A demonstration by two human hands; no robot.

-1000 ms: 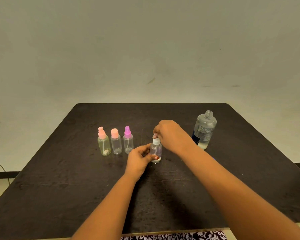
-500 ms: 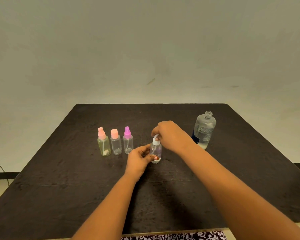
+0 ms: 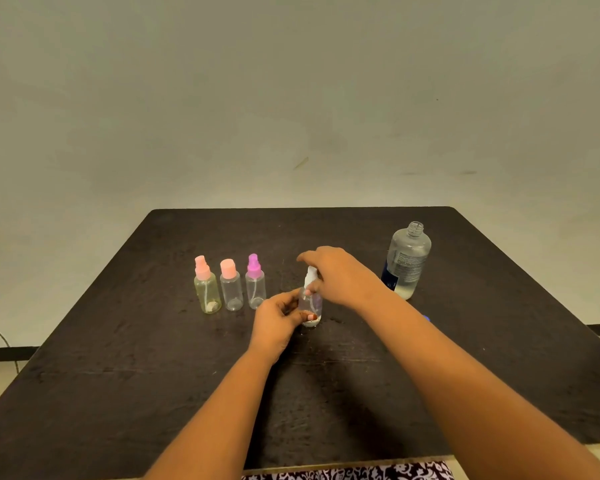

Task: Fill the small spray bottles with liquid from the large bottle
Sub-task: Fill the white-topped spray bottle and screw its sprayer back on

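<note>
Dark and scuffed, the surface (image 3: 136, 375) stands before a plain pale wall (image 3: 291, 98), and near its middle we hold the white-topped spray bottle (image 3: 313, 304) upright: our left grip (image 3: 278, 323) curls round its clear body while our right grip (image 3: 340, 275) pinches the white spray top (image 3: 310, 273) from above. Just left of it three more small bottles stand close together in a row, the yellowish bottle (image 3: 207, 289), the pink-capped bottle (image 3: 231, 289) and the purple-topped bottle (image 3: 255, 285). Well off to the right the large bottle (image 3: 407, 261) stands upright, its neck uncapped, with a little clear liquid at the bottom.
</note>
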